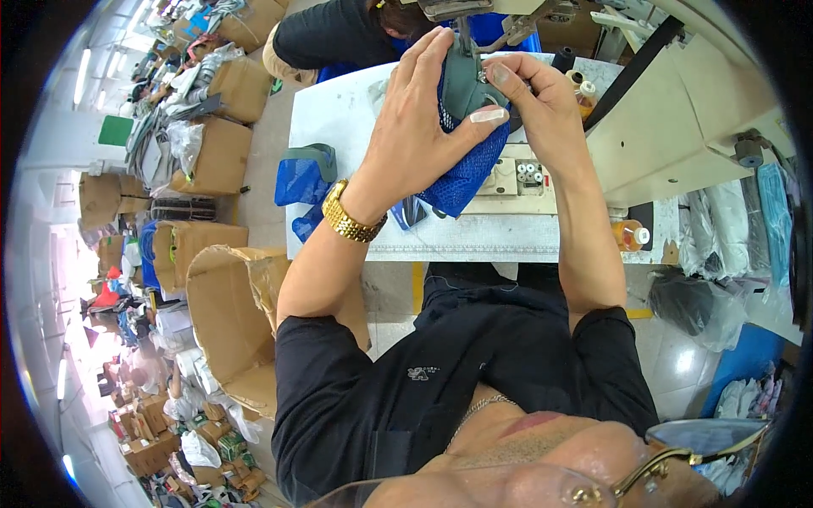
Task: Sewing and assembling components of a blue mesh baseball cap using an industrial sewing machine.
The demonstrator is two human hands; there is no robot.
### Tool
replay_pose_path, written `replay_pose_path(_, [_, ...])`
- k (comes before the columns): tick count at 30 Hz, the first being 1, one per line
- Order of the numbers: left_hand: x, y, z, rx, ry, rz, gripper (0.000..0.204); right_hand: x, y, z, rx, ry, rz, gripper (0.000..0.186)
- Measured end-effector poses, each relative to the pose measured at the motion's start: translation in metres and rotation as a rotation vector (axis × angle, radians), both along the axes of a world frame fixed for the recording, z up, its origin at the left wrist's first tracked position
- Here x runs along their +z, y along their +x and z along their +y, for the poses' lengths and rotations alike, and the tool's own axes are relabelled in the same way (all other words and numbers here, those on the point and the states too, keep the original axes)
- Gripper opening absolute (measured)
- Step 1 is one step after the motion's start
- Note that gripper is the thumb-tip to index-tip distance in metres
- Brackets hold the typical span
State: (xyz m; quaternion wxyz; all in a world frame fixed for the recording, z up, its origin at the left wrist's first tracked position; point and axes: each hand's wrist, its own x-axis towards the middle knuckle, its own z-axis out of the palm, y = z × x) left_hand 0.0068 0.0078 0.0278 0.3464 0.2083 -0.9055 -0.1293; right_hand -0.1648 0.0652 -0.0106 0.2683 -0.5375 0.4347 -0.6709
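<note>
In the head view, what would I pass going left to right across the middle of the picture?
Open cardboard box → gold watch → left hand → blue mesh piece → right hand → orange bottle → grey plastic bag.

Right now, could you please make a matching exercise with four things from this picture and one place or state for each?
Things:
1. blue mesh fabric
2. gold wristwatch
3. open cardboard box
4. orange-liquid bottle

Places or states:
A. on the left wrist
B. on the floor, at the person's left
C. held by left hand and right hand
D. at the table's right edge

Pairs: 1-C, 2-A, 3-B, 4-D
</note>
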Motion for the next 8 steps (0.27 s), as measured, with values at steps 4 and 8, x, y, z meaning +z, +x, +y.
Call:
replay_pose_path(4, [0.000, -0.004, -0.002, 0.006, 0.014, 0.000, 0.089, 0.001, -0.006, -0.006, 0.017, 0.020, -0.008, 0.027])
replay_pose_path(8, [0.004, -0.010, 0.002, 0.046, 0.040, -0.001, 0.086, 0.003, -0.015, -0.012, 0.099, 0.017, -0.039, 0.024])
